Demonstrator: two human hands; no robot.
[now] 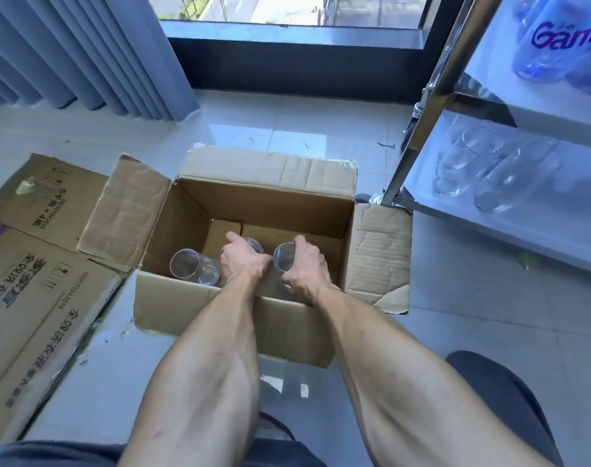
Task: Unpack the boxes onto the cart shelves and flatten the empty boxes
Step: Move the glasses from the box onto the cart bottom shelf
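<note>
Glass is what both hands are after, down inside the open cardboard box (267,210) on the floor. The left hand (243,262) curls over one clear glass (253,246), mostly hidden under the palm; the right hand (302,269) wraps its fingers round the rim and side of a second glass (282,257). A third glass (191,266) lies on its side at the box's left, untouched.

These tumblers look light but stiff, smooth and breakable, so a grip round the wall just below the rim should serve best, and they must not knock together on the way up.

The near flap and right flap (381,254) hang outward, leaving the mouth open. To the right the cart's lower shelf (540,227) already carries glasses (469,163), with bare room nearer. Flattened boxes (34,264) lie left.
</note>
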